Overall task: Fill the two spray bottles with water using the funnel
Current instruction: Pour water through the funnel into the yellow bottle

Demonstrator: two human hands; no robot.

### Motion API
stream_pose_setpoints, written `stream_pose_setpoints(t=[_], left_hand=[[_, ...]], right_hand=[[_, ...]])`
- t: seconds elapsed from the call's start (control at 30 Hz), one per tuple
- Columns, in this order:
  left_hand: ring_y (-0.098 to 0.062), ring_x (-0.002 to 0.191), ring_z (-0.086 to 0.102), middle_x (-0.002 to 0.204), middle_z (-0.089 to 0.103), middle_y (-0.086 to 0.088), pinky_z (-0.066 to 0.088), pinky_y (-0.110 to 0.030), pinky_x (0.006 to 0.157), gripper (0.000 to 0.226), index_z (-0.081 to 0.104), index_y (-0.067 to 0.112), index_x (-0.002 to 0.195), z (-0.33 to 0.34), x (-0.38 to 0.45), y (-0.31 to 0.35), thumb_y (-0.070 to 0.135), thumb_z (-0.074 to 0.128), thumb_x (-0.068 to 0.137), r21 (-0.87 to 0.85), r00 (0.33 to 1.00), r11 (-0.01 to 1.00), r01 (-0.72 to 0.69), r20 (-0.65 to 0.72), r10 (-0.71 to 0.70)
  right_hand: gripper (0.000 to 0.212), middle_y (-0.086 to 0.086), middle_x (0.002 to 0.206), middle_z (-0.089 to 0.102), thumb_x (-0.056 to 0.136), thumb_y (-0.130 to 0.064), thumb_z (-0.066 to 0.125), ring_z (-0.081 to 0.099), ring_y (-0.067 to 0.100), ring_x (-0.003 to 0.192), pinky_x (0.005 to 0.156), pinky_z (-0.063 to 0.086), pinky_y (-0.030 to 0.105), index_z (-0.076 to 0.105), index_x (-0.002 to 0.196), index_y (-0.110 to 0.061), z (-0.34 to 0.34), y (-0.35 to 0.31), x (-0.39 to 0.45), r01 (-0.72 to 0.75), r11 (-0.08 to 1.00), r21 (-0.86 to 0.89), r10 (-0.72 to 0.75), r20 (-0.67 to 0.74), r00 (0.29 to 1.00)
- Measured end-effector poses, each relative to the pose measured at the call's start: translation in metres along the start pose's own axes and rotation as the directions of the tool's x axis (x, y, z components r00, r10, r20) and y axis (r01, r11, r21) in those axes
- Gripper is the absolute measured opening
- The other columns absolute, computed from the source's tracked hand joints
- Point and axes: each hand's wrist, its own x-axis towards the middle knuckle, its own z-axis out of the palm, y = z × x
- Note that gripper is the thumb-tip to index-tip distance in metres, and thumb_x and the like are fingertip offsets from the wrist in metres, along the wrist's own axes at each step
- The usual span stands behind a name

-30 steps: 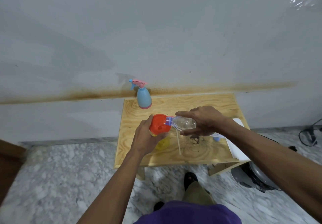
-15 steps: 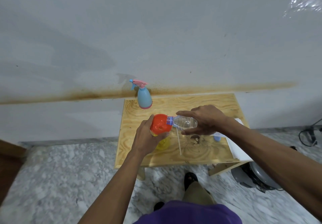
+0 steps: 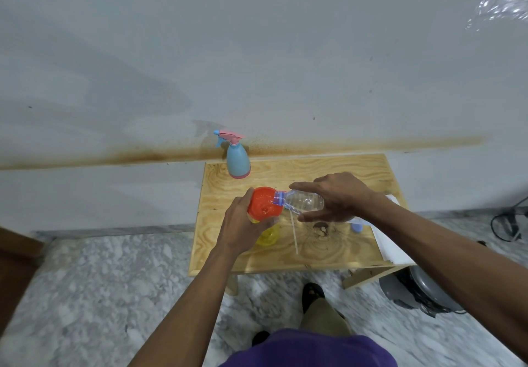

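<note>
Right hand (image 3: 337, 198) tips water bottle (image 3: 304, 202) into funnel (image 3: 264, 204); left hand (image 3: 243, 229) steadies

No text, label or number can be read anywhere.

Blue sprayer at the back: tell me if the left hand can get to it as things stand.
Probably not yet. The path over the table to the blue sprayer looks open, but the left hand grips the funnel on the yellow bottle while the right hand pours from the water bottle.
</note>
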Motion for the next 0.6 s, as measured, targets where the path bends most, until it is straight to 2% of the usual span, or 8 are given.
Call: stream_pose_setpoints(t=[0.17, 0.37, 0.47, 0.6], left_hand=[[-0.014, 0.118, 0.048, 0.132, 0.052, -0.001, 0.036, -0.025, 0.094, 0.098, 0.030, 0.022, 0.154, -0.0002, 0.0000, 0.0001, 0.054, 0.080, 0.075, 0.001, 1.000, 1.000, 0.000, 0.003, 0.000], [-0.009, 0.116, 0.044, 0.133, 0.052, 0.000, 0.034, -0.023, 0.095, 0.100, 0.028, 0.021, 0.155, -0.0003, -0.0007, 0.0018, 0.052, 0.080, 0.076, -0.007, 1.000, 1.000, 0.007, 0.006, -0.007], [-0.013, 0.121, 0.046, 0.135, 0.051, 0.000, 0.034, -0.024, 0.096, 0.100, 0.028, 0.020, 0.155, -0.0003, -0.0007, 0.0016, 0.052, 0.080, 0.076, 0.003, 1.000, 1.000, 0.007, 0.001, -0.007], [-0.012, 0.117, 0.046, 0.133, 0.052, -0.001, 0.034, -0.024, 0.094, 0.097, 0.029, 0.020, 0.154, -0.0010, -0.0010, 0.0030, 0.050, 0.080, 0.077, 0.006, 1.000, 1.000, -0.002, 0.005, 0.002]], right_hand=[[0.086, -0.004, 0.116, 0.068, 0.078, -0.090, 0.035, 0.066, 0.021, 0.093, 0.064, 0.045, 0.029, 0.019, 0.150, -0.047, 0.0017, 0.0006, 0.0007, 0.005, 1.000, 0.001, -0.005, -0.010, 1.000], [0.086, -0.005, 0.116, 0.069, 0.076, -0.091, 0.034, 0.067, 0.022, 0.095, 0.067, 0.048, 0.030, 0.020, 0.150, -0.048, 0.0032, 0.0020, -0.0010, 0.006, 1.000, -0.008, -0.006, -0.043, 0.999], [0.086, -0.005, 0.117, 0.069, 0.077, -0.091, 0.035, 0.067, 0.022, 0.095, 0.066, 0.047, 0.030, 0.021, 0.150, -0.048, 0.0031, 0.0013, -0.0011, -0.004, 1.000, -0.006, 0.003, -0.045, 0.999], [0.082, -0.005, 0.115, 0.068, 0.077, -0.089, 0.038, 0.066, 0.022, 0.097, 0.071, 0.050, 0.032, 0.023, 0.148, -0.050, 0.0028, -0.0016, -0.0023, -0.030, 0.998, 0.050, 0.033, -0.058, 0.998]])
